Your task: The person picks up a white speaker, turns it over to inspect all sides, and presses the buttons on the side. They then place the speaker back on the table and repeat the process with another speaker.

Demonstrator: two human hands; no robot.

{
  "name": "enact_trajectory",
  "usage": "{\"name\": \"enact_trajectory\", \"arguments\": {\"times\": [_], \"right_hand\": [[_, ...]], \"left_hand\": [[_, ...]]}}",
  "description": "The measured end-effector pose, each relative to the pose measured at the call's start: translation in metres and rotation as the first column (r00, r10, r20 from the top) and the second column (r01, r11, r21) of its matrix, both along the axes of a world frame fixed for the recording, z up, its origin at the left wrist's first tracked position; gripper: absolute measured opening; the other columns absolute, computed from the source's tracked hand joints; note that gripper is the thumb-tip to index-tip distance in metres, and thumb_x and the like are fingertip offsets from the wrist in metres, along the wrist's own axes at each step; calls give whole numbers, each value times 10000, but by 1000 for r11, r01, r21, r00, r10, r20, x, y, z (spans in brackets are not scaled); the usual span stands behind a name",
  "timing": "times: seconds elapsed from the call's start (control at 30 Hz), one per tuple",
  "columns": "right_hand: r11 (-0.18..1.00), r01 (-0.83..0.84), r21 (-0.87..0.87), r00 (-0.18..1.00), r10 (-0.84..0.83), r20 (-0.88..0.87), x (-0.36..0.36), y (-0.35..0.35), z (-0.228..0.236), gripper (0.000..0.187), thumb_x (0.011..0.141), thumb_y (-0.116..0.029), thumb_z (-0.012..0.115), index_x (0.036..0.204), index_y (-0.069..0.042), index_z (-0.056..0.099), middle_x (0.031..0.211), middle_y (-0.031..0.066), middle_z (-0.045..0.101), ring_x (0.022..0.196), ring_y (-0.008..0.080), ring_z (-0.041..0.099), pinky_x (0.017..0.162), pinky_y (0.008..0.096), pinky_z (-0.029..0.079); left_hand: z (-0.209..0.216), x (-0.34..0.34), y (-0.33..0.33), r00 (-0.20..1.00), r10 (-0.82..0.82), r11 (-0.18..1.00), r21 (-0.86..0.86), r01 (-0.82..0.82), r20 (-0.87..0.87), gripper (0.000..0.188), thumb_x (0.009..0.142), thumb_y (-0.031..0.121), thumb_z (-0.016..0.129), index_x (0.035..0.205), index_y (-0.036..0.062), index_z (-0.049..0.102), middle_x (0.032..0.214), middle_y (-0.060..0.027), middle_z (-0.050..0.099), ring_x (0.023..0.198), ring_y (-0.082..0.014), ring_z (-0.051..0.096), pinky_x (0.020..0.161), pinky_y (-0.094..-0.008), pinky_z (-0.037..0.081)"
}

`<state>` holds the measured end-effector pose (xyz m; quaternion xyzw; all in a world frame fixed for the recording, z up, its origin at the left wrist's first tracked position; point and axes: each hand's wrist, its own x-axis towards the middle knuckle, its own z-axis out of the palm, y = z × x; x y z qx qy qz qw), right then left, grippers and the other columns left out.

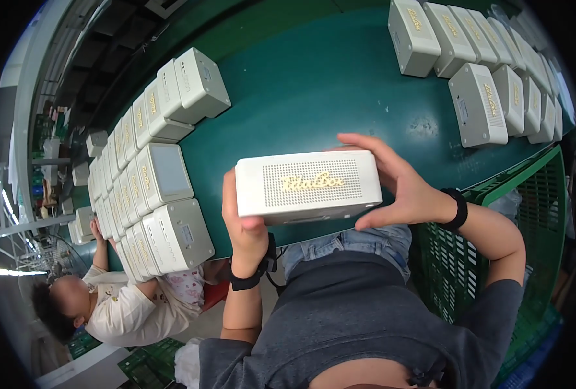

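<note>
A white box-shaped speaker (252, 188) with a perforated front grille and raised gold lettering is held up over the near edge of the green table. My left hand (244, 236) grips its left end, the thumb on the lower front edge and the other fingers hidden behind. Around the right end curves my right hand (401, 188), with fingers reaching behind the upper edge and the thumb by the lower right corner. How firmly the right fingers press is hard to see.
Rows of similar white speakers (164, 175) stand on the left of the green table (301, 91), with more speakers (479, 104) at the far right. A green plastic crate (453, 266) sits by my right arm. A seated person (132, 305) works at the left.
</note>
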<state>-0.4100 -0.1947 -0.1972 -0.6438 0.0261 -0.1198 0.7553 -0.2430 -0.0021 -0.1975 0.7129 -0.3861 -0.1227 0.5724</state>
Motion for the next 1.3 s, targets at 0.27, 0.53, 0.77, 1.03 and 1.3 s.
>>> {"name": "enact_trajectory", "arguments": {"times": [0.27,0.53,0.77,1.03,1.3], "right_hand": [[911,131,-392,990,-102,93,-3,-7,-16,723,624,-113,854,1224,-35,459,1282,154,532,1186,262,528,1012,390,402],[810,247,-531,954,-107,281,2,-11,-13,688,638,-94,839,1221,-43,477,1247,162,557,1177,303,538,1029,417,390],[816,269,-512,963,-226,145,3,-10,-10,729,680,-68,800,1310,-51,434,1305,133,514,1249,267,473,1048,405,373],[792,106,602,914,162,-373,-1,-31,1,560,926,-314,548,1387,-61,356,1297,101,515,1215,204,498,995,377,433],[617,-80,783,923,343,-176,0,-33,1,628,938,-374,503,1421,-42,277,1298,142,493,1174,219,529,938,391,478]], "left_hand": [[3,-13,-28,986,-88,989,-126,71,-142,1056,709,794,515,1322,-51,352,1275,-172,485,1152,-235,484,962,-358,390],[9,-15,-30,977,-130,988,-106,113,-171,875,753,578,663,1324,-6,349,1311,-191,438,1214,-301,431,1014,-431,343],[-10,-3,-27,980,-67,967,-229,109,186,729,739,541,673,1197,52,387,1188,-184,468,1181,-382,435,987,-520,338],[-9,2,-25,978,-46,950,-294,106,205,747,721,586,673,1182,77,379,1175,-192,467,1194,-408,419,992,-552,324],[-7,-6,-42,998,-54,975,-217,55,10,860,815,661,528,1387,77,262,1373,-191,382,1301,-353,362,1045,-472,328]]}}
